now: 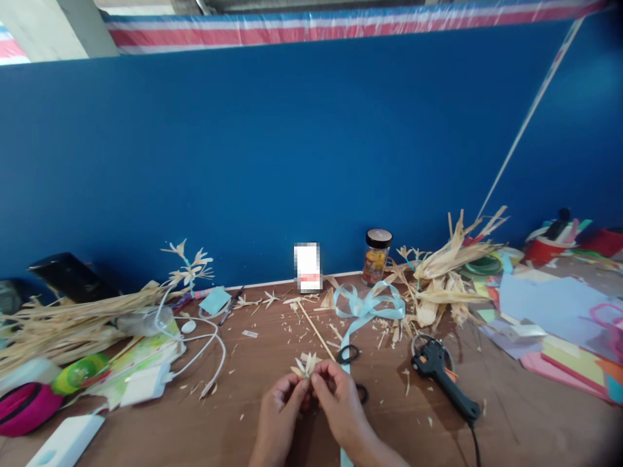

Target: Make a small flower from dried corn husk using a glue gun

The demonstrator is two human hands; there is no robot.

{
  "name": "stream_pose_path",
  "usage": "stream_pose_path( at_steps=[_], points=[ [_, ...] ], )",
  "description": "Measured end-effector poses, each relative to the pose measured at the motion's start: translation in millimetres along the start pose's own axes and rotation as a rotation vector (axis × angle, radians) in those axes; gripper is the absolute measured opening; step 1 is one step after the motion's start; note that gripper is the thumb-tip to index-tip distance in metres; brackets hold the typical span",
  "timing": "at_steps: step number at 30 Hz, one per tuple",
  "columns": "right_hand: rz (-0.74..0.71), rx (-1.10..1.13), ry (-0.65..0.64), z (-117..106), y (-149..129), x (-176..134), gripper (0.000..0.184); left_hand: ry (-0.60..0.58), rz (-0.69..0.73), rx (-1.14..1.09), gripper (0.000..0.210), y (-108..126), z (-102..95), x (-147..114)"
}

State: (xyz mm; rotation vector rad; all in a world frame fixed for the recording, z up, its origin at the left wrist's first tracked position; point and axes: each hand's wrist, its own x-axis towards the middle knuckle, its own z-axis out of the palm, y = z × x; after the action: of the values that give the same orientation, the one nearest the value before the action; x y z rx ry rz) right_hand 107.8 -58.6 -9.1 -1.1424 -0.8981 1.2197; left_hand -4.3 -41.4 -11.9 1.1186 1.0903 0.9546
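A small pale flower of dried husk strips is pinched at its base between the fingertips of both hands, low in the middle of the view. My left hand grips it from the left, fingers curled. From the right, my right hand closes on the same base, its lower fingers partly hidden. Black-handled scissors lie just beyond and under my right hand, their blades out of sight. Light blue ribbon with loose loops runs down past that hand. A thin stick lies beyond the flower, among husk scraps.
At right, a black glue gun rests with its cord trailing forward, near coloured papers. Husk bundles lie left. A lidded jar stands against the blue partition. White cable loops left of my hands.
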Motion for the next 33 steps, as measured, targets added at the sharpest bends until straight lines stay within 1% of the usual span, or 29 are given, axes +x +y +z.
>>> stream_pose_path(
  at_steps=[5,12,18,23,33],
  points=[
    [0.002,0.035,-0.043,0.5,-0.3,-1.5,0.010,-0.032,-0.030,-0.024,0.020,4.3,-3.9,1.2],
    [0.014,0.005,-0.051,-0.1,0.4,-0.4,0.011,-0.070,-0.020,-0.042,0.021,6.3,-6.6,1.4],
    [0.020,-0.012,-0.013,0.5,-1.3,-1.0,0.011,-0.051,-0.017,-0.028,0.021,5.8,-6.0,-0.6],
    [-0.034,-0.028,0.025,0.0,-0.4,-2.5,0.013,0.008,-0.025,-0.019,0.021,1.2,-6.7,0.3],
    [-0.027,-0.049,0.026,-0.5,-1.6,-2.1,0.013,0.026,-0.035,-0.023,0.021,-1.8,-7.1,1.7]
  ],
)
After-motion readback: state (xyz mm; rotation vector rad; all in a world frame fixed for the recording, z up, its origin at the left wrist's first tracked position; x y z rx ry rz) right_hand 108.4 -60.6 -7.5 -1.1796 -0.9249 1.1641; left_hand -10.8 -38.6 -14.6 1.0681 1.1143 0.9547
